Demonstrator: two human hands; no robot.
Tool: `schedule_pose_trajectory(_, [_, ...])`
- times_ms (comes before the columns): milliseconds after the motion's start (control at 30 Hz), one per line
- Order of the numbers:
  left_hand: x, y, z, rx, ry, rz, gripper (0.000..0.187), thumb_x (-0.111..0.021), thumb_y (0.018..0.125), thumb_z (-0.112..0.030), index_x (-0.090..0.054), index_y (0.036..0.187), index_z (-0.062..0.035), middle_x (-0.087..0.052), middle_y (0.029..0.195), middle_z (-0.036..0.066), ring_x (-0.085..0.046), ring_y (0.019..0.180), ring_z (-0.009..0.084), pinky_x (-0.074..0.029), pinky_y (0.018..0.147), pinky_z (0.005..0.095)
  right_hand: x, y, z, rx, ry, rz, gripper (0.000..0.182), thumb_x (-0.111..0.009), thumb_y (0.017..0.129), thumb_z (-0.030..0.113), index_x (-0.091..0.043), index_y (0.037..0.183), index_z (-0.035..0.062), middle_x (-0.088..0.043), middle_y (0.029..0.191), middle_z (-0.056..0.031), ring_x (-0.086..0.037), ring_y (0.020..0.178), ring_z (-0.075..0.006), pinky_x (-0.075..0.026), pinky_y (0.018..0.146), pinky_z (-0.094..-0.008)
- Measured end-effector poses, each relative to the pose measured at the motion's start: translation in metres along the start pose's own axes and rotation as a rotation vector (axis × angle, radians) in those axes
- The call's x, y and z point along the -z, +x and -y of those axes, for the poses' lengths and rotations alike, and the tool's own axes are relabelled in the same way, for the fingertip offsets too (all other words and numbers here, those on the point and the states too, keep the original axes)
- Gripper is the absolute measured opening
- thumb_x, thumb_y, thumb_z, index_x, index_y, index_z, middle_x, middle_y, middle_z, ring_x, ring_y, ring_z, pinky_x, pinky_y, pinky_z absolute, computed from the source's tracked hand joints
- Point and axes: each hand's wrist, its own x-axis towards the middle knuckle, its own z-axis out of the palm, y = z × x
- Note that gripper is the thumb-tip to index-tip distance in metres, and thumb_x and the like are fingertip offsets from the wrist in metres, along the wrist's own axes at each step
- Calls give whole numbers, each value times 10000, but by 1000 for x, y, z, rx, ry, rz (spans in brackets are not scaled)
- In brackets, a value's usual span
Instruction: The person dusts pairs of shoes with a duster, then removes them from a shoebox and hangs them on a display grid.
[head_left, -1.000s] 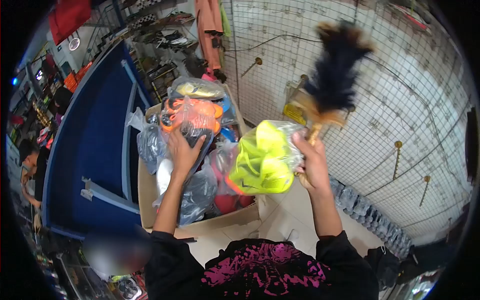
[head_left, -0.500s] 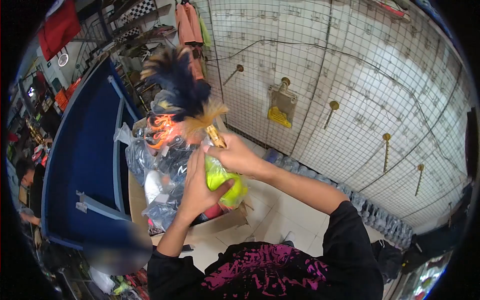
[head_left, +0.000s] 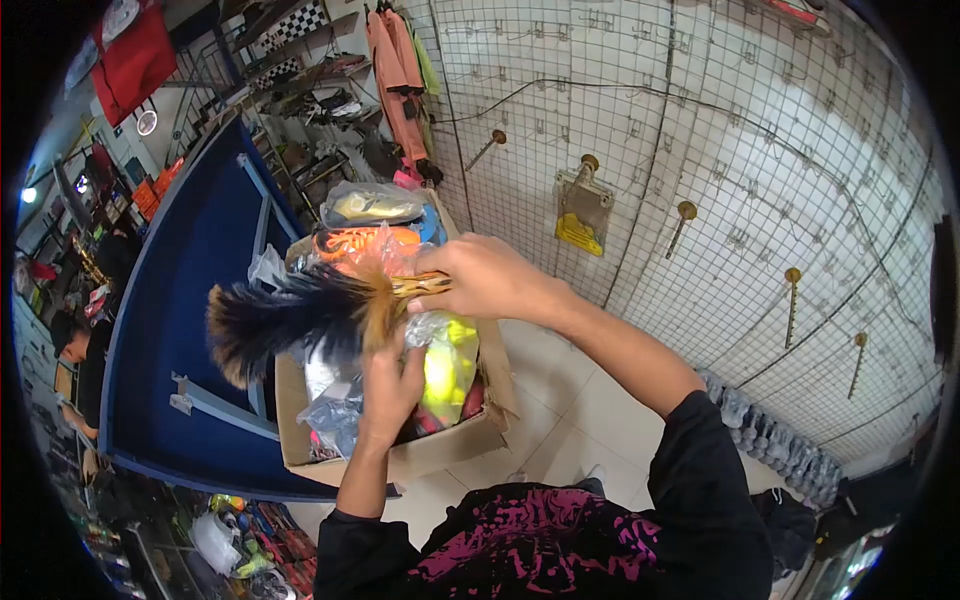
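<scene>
My right hand [head_left: 470, 275] is closed round the patterned handle of a feather duster [head_left: 310, 312], whose dark feathers point left over an open cardboard box [head_left: 440, 457]. Below the duster, my left hand [head_left: 388, 390] is at a clear bag with a neon yellow item [head_left: 447, 370]; its fingertips are partly behind the feathers, and its grip is hard to make out. Orange-laced shoes [head_left: 365, 243] and other plastic-wrapped items fill the box.
A blue panel [head_left: 190, 340] with a metal frame stands left of the box. A wire grid wall [head_left: 740, 130] with hooks rises at the right, above a row of wrapped items [head_left: 760, 435]. At far left is another person [head_left: 85, 365].
The duster has swung from pointing up to lying nearly level, feathers to the left. The neon yellow bag sits lower among the box's contents, and the view has shifted slightly.
</scene>
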Motion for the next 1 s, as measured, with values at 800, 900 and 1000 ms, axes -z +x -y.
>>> schedule_pose_trajectory(800, [-214,-104,-5,208,-448,679,355,-622,949,-224,-617,1220,5,-660,1160,200,-659,1053,289,-526,859,403,92,-381,-66,-326,-46,-348,245,-744,707,74,-688,941,24,-658,802,-114,-644,665,-311,-484,561,-378])
schedule_pose_trajectory(900, [-267,-111,-25,186,-483,847,363,-623,952,-234,-615,1226,3,-659,1167,196,-658,1055,283,-526,860,400,83,-441,-69,-527,30,-415,222,-733,763,117,-692,955,13,-644,773,-164,-637,671,-346,-482,586,-394])
schedule_pose_trajectory(1000, [-313,-115,-50,162,-504,979,371,-624,955,-245,-612,1232,0,-658,1173,191,-657,1058,278,-527,861,396,77,-488,-68,-622,106,-540,234,-722,756,122,-677,958,11,-629,756,-186,-619,685,-392,-477,610,-433])
